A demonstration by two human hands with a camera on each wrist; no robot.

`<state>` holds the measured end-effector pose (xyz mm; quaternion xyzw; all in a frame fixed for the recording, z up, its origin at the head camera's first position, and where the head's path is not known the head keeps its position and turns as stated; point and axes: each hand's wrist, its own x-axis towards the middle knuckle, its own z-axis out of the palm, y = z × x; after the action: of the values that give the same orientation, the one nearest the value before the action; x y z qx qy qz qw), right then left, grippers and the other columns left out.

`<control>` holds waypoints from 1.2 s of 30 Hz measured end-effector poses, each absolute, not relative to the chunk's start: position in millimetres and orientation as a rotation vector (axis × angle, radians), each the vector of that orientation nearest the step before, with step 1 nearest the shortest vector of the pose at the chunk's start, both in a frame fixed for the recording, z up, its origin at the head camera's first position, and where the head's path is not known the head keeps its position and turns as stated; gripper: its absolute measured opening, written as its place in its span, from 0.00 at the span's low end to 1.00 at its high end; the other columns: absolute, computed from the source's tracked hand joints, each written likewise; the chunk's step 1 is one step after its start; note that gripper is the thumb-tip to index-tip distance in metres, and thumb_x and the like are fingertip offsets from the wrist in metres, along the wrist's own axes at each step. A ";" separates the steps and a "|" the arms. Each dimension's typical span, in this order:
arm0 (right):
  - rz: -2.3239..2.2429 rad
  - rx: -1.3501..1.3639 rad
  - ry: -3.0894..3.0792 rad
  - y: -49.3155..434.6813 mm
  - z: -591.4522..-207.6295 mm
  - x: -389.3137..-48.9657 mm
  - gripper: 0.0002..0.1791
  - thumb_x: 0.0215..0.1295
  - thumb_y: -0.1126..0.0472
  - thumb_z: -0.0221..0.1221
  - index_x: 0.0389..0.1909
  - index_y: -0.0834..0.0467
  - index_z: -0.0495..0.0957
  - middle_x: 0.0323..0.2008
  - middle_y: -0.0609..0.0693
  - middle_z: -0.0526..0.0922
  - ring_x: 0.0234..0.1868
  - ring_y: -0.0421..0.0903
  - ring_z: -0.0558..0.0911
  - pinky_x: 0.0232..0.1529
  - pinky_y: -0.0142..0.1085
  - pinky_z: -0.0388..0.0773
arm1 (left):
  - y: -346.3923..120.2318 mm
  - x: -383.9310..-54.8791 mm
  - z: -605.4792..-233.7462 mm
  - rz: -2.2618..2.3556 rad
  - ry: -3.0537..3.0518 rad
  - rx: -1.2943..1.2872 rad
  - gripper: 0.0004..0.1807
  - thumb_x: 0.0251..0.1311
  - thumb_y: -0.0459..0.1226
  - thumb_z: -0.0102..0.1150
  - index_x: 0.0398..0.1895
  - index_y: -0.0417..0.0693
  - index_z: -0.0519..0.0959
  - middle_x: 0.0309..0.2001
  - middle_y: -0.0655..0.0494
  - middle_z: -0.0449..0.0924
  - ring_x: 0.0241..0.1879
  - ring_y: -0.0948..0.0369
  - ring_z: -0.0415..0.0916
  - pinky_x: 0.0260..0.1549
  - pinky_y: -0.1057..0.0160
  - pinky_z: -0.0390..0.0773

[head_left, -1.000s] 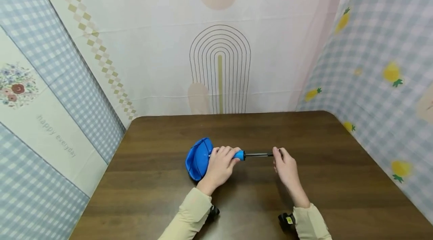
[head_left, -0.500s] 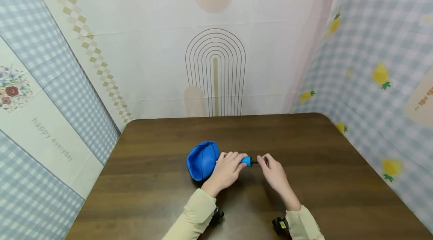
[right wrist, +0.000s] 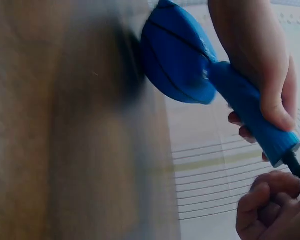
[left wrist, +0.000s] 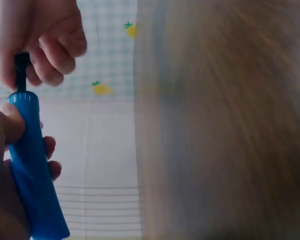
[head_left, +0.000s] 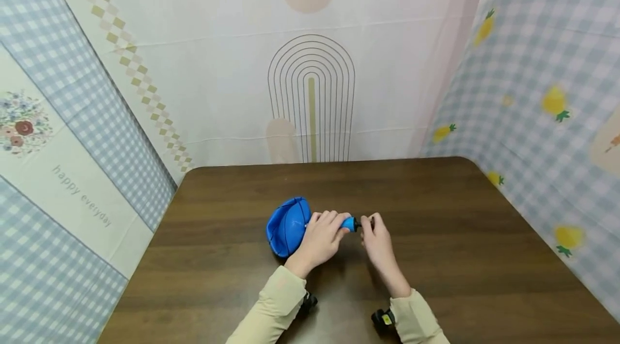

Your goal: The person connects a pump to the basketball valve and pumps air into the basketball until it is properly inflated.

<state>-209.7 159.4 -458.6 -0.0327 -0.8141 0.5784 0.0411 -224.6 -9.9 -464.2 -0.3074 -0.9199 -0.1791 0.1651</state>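
Observation:
A partly collapsed blue ball [head_left: 289, 227] with dark seam lines sits at the middle of the table. In the right wrist view a blue hand pump [right wrist: 247, 107] meets the dented ball [right wrist: 172, 55] at one end. My left hand [head_left: 319, 237] grips the pump's barrel, its thumb along the side. With my right hand [head_left: 379, 243] I hold the black handle [left wrist: 22, 62] at the other end, fingers curled. Only a short length of dark rod shows between barrel and handle. The left palm hides much of the barrel in the head view.
Brown wood-grain table [head_left: 232, 290] lies under both hands. A patterned cloth [head_left: 218, 91] hangs behind its far edge, with checked cloth [head_left: 523, 134] at the right side. A small black camera [head_left: 382, 320] is strapped at the right wrist.
My right hand has moved left, toward the left hand, and the pump's long exposed rod has slid mostly into the barrel. The left hand keeps its hold beside the ball.

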 end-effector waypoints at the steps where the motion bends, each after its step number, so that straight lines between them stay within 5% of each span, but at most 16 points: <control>1: 1.740 -0.088 -2.524 157.4 -459.8 -209.6 0.17 0.76 0.52 0.44 0.32 0.61 0.64 0.21 0.52 0.70 0.20 0.43 0.70 0.25 0.32 0.70 | -10.9 -225.1 -463.9 -0.513 -2.621 -0.885 0.19 0.72 0.47 0.46 0.60 0.52 0.74 0.49 0.58 0.80 0.50 0.60 0.75 0.54 0.57 0.69; 7: 1.455 -0.010 -2.667 164.3 -455.1 -208.1 0.18 0.74 0.47 0.48 0.34 0.59 0.72 0.18 0.47 0.65 0.19 0.43 0.65 0.23 0.33 0.62 | -25.8 -229.2 -460.3 -0.605 -2.653 -0.946 0.22 0.68 0.52 0.51 0.60 0.56 0.73 0.52 0.60 0.79 0.52 0.61 0.74 0.59 0.55 0.68; 12: 1.402 -0.091 -2.558 182.6 -448.6 -209.4 0.16 0.73 0.52 0.50 0.32 0.60 0.75 0.18 0.46 0.67 0.20 0.41 0.68 0.26 0.32 0.65 | -36.0 -231.4 -460.1 -0.589 -2.634 -0.895 0.21 0.67 0.50 0.51 0.59 0.55 0.73 0.49 0.59 0.80 0.50 0.60 0.74 0.57 0.55 0.69; 21: 1.860 -0.150 -2.330 157.6 -457.0 -209.5 0.14 0.76 0.57 0.45 0.32 0.63 0.62 0.19 0.49 0.69 0.16 0.38 0.69 0.21 0.30 0.69 | -17.9 -227.5 -458.8 -0.577 -2.655 -0.840 0.21 0.68 0.50 0.52 0.60 0.52 0.74 0.48 0.56 0.81 0.48 0.58 0.75 0.53 0.55 0.71; 30: 1.298 0.079 -2.713 172.2 -467.1 -209.1 0.18 0.71 0.46 0.53 0.30 0.56 0.78 0.17 0.44 0.67 0.19 0.39 0.65 0.24 0.31 0.61 | -41.9 -222.4 -458.9 -0.611 -2.641 -0.808 0.18 0.63 0.50 0.58 0.53 0.57 0.78 0.46 0.60 0.82 0.47 0.60 0.76 0.57 0.55 0.70; 36: 1.348 -0.023 -2.584 195.2 -456.1 -212.9 0.20 0.70 0.49 0.55 0.25 0.60 0.77 0.15 0.45 0.67 0.17 0.38 0.65 0.25 0.30 0.63 | -50.6 -226.6 -461.8 -0.658 -2.623 -0.730 0.20 0.63 0.50 0.58 0.56 0.54 0.77 0.46 0.57 0.82 0.48 0.58 0.76 0.54 0.54 0.70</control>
<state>-212.9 195.2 -456.1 -0.0078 -0.8809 0.4594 0.1133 -226.6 -50.6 -461.8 -0.2568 -0.9229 -0.2315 0.1696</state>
